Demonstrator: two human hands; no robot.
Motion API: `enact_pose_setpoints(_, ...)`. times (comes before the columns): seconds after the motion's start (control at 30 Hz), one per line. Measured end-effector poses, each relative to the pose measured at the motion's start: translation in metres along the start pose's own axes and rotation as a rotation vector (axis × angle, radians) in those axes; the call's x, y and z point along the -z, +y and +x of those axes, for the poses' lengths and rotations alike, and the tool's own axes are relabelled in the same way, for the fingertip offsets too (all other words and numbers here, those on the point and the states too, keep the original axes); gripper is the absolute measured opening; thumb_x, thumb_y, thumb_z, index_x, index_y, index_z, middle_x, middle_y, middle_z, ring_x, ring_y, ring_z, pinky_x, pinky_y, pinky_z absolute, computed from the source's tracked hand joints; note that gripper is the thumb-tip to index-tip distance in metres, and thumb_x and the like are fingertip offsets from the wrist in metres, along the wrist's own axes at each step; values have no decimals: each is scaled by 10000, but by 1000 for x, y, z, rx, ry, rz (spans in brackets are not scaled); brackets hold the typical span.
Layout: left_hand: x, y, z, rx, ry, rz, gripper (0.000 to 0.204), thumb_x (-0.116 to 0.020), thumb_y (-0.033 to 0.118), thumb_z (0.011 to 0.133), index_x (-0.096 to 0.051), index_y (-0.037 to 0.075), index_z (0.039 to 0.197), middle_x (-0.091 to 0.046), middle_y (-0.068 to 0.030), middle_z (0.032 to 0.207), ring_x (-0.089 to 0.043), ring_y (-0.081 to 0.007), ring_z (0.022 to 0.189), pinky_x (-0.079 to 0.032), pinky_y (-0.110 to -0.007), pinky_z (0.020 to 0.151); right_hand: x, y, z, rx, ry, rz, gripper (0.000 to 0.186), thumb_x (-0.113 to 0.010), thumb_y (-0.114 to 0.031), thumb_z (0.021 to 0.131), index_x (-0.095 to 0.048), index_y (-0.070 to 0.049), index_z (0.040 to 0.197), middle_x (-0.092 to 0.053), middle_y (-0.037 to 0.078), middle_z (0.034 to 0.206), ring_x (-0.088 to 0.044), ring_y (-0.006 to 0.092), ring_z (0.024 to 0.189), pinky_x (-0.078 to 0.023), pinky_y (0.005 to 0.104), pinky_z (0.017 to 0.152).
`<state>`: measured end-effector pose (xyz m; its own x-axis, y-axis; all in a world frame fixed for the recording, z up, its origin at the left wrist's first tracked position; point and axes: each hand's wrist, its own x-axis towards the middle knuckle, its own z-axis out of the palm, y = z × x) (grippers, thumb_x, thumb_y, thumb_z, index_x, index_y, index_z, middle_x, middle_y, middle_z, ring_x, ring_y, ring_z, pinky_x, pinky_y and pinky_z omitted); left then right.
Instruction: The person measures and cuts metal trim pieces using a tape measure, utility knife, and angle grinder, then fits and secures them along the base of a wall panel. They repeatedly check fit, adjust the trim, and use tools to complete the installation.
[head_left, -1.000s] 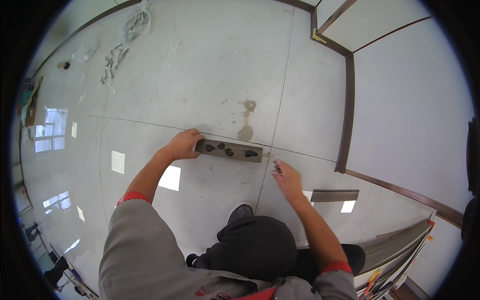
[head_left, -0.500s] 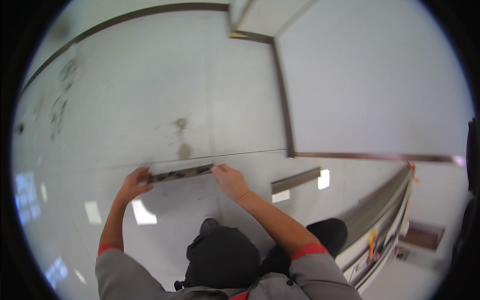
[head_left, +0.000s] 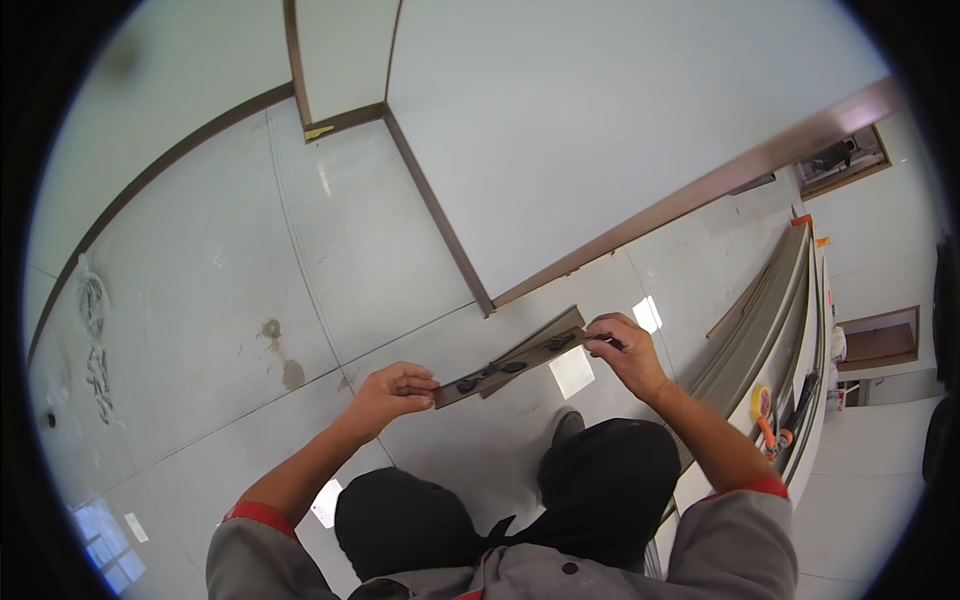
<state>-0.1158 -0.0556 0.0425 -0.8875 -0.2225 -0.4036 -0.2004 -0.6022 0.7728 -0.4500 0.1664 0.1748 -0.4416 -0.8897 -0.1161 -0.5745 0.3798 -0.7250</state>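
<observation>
Between my two hands is a short brown skirting board piece [head_left: 535,358], held by its ends, its upward face carrying several black dabs of what looks like adhesive. My left hand [head_left: 393,398] pinches the left end between thumb and fingers. At the other end, the fingers of my right hand [head_left: 628,352] close on the tip. The piece tilts up toward the right. Beyond and partly under it in view, a second brown strip [head_left: 563,323] lies on the floor, partly hidden by the held one.
Brown skirting [head_left: 435,210] follows the wall base and turns at a corner ahead. Long brown strips [head_left: 752,335] are stacked at the right, beside a yellow tape roll [head_left: 761,402] and an orange-handled tool [head_left: 768,436]. Crumpled clear plastic [head_left: 92,305] lies far left on the tiled floor [head_left: 230,350].
The view has turned right, so the wall corner and floor marks sit further left. Still in both hands, the skirting piece has moved right and now overlaps the loose strip in view.
</observation>
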Motion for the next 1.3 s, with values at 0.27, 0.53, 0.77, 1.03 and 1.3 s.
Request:
enact_pose_setpoints(0.27,-73,23,99,246,-75,161,470,-741,27,880,-565,-65,1306,-665,-187,1260,-663,-227,1128,-535,-339,996,49,121,-2,-23,178,222,154,-736,36,874,-693,-13,1013,-693,63,1017,-655,143,900,-533,261,801)
enact_pose_setpoints(0.53,-111,3,165,397,67,195,487,-711,56,903,-539,-59,1344,-684,-160,1209,-682,-216,1064,-569,-341,928,78,206,33,55,64,285,160,-732,44,854,-681,-5,998,-694,79,977,-649,184,861,-530,292,789)
enact_pose_setpoints(0.77,-105,-54,205,263,596,403,474,-709,121,893,-588,-80,1305,-715,-159,1120,-711,-229,945,-606,-351,756,67,262,66,74,41,322,149,-730,46,844,-651,2,962,-690,94,965,-658,230,856,-533,309,793)
enact_pose_setpoints(1.03,-75,-91,222,142,786,899,357,-722,223,890,-711,-16,1155,-761,-169,1044,-727,-280,966,-564,-387,835,56,292,85,82,60,350,122,-732,23,854,-670,-8,954,-696,91,962,-662,223,865,-525,310,790)
enact_pose_setpoints(1.3,-84,-92,231,93,808,1082,309,-719,271,888,-758,20,1065,-757,-179,1010,-716,-341,948,-542,-421,839,44,309,92,82,78,321,106,-719,21,870,-659,-6,953,-692,86,952,-660,206,858,-526,303,797)
